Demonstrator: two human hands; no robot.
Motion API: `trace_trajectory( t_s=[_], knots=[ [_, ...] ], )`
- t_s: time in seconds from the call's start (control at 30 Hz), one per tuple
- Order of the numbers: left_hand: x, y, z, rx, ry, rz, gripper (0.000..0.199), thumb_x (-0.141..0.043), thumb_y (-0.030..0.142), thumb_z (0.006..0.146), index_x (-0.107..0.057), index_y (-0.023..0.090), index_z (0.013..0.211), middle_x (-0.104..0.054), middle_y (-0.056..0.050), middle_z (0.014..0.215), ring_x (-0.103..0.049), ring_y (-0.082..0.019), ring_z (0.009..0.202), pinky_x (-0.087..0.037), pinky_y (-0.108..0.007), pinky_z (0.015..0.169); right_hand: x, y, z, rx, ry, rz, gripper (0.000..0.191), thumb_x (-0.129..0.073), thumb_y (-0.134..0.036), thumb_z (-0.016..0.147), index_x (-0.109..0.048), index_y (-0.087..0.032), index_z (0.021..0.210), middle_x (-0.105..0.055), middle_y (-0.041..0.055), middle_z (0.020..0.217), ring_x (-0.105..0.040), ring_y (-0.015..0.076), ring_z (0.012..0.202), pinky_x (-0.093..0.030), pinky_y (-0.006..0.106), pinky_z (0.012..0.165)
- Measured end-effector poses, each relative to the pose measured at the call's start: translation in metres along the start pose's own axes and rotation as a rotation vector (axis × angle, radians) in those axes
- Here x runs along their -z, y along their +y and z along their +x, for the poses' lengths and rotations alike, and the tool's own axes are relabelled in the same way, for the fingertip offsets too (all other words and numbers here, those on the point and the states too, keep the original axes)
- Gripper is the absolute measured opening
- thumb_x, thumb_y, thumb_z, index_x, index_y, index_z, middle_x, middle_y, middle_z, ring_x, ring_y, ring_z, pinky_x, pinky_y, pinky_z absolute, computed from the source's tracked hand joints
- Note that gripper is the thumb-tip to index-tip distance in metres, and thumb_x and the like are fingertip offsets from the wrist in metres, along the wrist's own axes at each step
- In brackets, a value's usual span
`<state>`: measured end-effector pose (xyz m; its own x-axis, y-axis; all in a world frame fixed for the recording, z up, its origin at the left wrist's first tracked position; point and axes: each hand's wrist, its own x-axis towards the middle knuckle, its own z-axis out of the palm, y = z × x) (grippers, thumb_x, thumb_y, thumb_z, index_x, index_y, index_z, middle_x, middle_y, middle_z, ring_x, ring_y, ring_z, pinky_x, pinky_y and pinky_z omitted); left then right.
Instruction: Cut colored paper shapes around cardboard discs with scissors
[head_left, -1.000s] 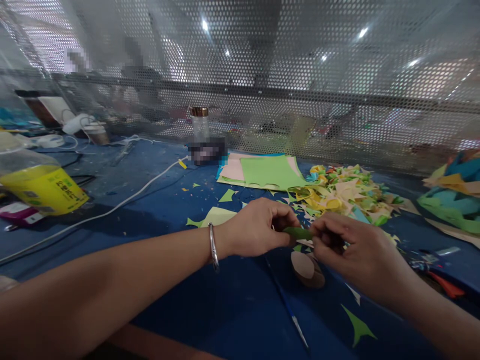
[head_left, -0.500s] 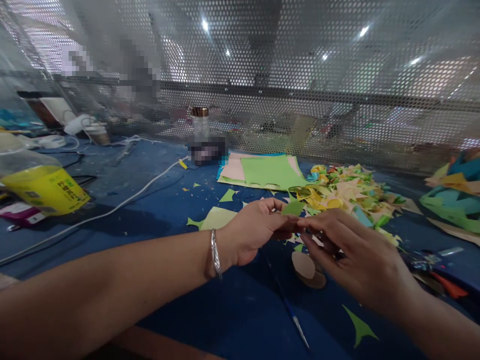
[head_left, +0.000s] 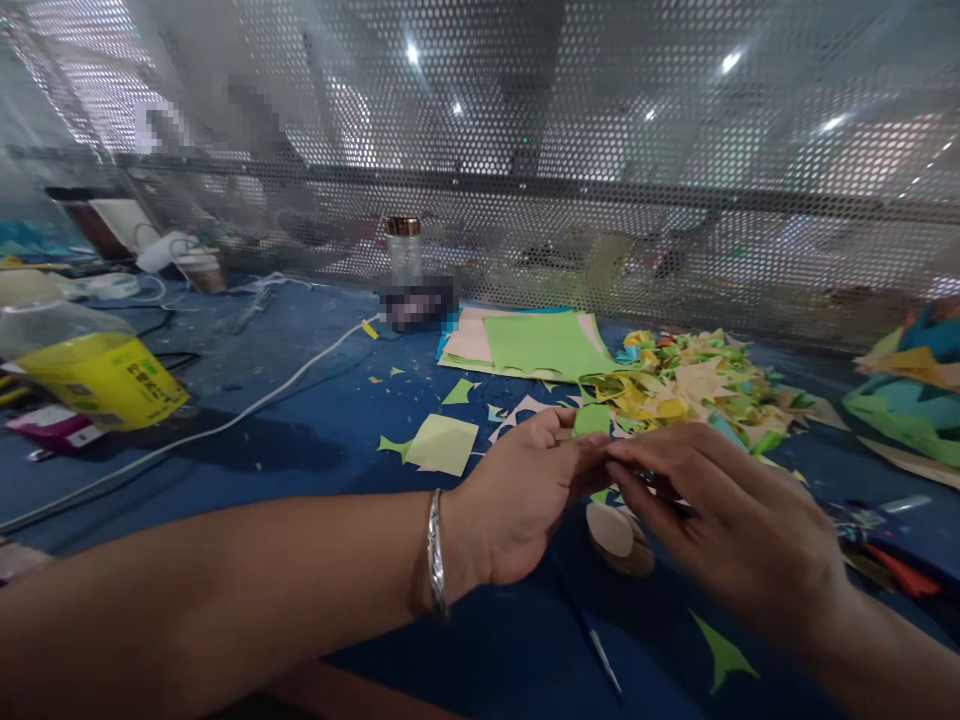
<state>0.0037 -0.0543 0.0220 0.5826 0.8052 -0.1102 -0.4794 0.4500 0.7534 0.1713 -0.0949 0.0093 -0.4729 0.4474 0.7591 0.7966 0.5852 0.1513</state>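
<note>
1. Head view, the work in hand: you are handling a small green paper piece (head_left: 592,420) between your two hands, over the middle of the blue table (head_left: 450,660).
2. Your left hand (head_left: 517,500), with a silver bangle at the wrist, grasps the piece; its upper part shows above your left thumb.
3. Your right hand (head_left: 735,520) brings thumb and forefinger together against the left fingertips. Whether they pinch the paper cannot be told.
4. The step looks like fine fingertip shaping or adjusting; the next move seems to call for a light, steady pinch, since thin paper creases easily.
5. Just below your hands lie overlapping oval pieces (head_left: 611,530), with a thin blue-handled tool (head_left: 600,655) to their left.
6. Beyond your hands are stacked paper sheets (head_left: 547,345), green on top, and to their right a heap of coloured paper scraps (head_left: 675,385).
7. Containers: at far left, a clear bottle (head_left: 105,375) has a yellow label hiding its contents. Near the perforated screen (head_left: 480,200) stand a clear jar (head_left: 405,255) with a coppery lid and, farther left, a lidded cup (head_left: 202,270); what they hold cannot be made out.
</note>
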Motion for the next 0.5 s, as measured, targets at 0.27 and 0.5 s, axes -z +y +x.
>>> trace_trajectory(
  t_s=[0.27,0.5],
  knots=[
    [-0.001,0.001,0.002,0.05,-0.021,-0.001,0.028,-0.089,0.019,0.073,-0.06,0.017,0.076,-0.061,0.004,0.074,-0.057,-0.01,0.073,-0.046,-0.024,0.084,0.001,0.001,-0.001,0.028,-0.055,-0.045,0.007,-0.054,-0.017,0.104,-0.061,-0.018,0.105,-0.074,0.0074,0.09,-0.074,0.0204,0.08,-0.055,0.032,0.066],
    [0.01,0.012,0.013,0.066,-0.041,0.162,0.02,-0.082,0.017,0.08,-0.064,0.015,0.072,-0.064,0.003,0.071,-0.057,-0.009,0.067,-0.048,-0.026,0.079,0.002,0.0,0.002,0.037,-0.072,-0.017,0.005,-0.052,-0.017,0.104,-0.056,-0.02,0.103,-0.073,0.0067,0.088,-0.074,0.0211,0.08,-0.055,0.032,0.065]
  ],
)
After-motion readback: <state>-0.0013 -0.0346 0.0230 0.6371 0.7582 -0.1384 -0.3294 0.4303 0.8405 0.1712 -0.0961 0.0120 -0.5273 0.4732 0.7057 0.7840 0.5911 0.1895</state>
